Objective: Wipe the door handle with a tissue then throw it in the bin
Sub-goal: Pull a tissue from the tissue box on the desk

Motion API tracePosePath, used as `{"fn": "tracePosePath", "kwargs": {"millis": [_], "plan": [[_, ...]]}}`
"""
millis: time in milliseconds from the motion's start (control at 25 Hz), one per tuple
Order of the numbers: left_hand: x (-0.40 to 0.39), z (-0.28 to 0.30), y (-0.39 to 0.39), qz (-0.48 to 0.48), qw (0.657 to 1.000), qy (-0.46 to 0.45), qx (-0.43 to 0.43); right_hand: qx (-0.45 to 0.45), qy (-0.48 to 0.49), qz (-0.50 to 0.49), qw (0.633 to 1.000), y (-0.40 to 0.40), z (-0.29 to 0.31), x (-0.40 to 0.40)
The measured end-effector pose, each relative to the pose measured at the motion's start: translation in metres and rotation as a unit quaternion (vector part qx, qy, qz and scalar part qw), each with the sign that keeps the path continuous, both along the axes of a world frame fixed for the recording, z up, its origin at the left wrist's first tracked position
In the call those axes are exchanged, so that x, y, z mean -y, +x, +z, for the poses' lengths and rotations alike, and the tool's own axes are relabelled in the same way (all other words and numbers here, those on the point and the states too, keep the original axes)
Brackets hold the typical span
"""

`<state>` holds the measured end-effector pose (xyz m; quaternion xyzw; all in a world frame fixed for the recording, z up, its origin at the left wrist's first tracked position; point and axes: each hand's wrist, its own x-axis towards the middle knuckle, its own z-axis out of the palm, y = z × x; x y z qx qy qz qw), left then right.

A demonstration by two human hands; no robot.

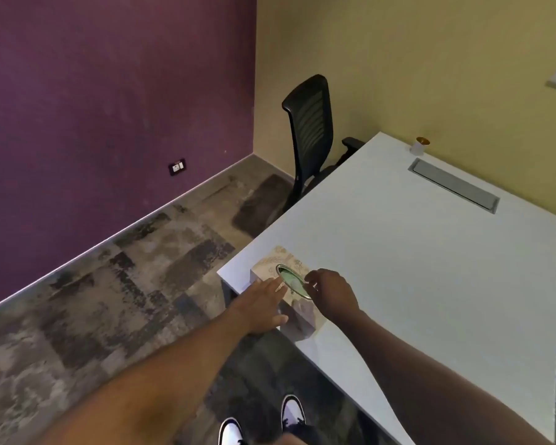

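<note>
A beige patterned tissue box (pixel 272 263) with a green oval slot (pixel 291 279) sits at the near left corner of the white desk (pixel 414 252). My left hand (pixel 262 303) lies flat on the box's left side, fingers spread, holding it down. My right hand (pixel 329 292) hovers at the slot's right edge with fingertips pinched together at the opening; whether a tissue is between them is too small to tell. No door handle or bin is in view.
A black mesh office chair (pixel 310 130) stands at the desk's far left end. A small white cup (pixel 418 146) and a grey cable tray lid (pixel 453 184) are at the desk's back. A patterned carpet (pixel 109 300) lies to the left, with a purple wall behind it.
</note>
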<state>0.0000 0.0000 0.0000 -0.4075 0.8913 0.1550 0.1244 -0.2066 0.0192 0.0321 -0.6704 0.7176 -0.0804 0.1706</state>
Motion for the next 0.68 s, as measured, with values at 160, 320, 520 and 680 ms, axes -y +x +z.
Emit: {"fn": "tracePosePath", "kwargs": {"millis": [160,320,520,680], "plan": [[0.005,-0.002,-0.005,-0.008,1.000,0.010,0.025,0.006,0.039,0.003,0.999,0.005,-0.009,0.012],[0.009,-0.003,-0.012,-0.020,0.999,0.005,0.047,0.013,0.050,0.011,0.999,0.006,-0.021,0.024],[0.012,-0.009,-0.015,-0.031,0.998,-0.002,0.054,0.019,0.051,0.029,0.998,0.008,-0.033,0.034],[0.011,-0.019,-0.014,-0.019,0.999,-0.005,0.044,0.068,0.038,0.029,0.996,0.005,-0.037,0.037]]}}
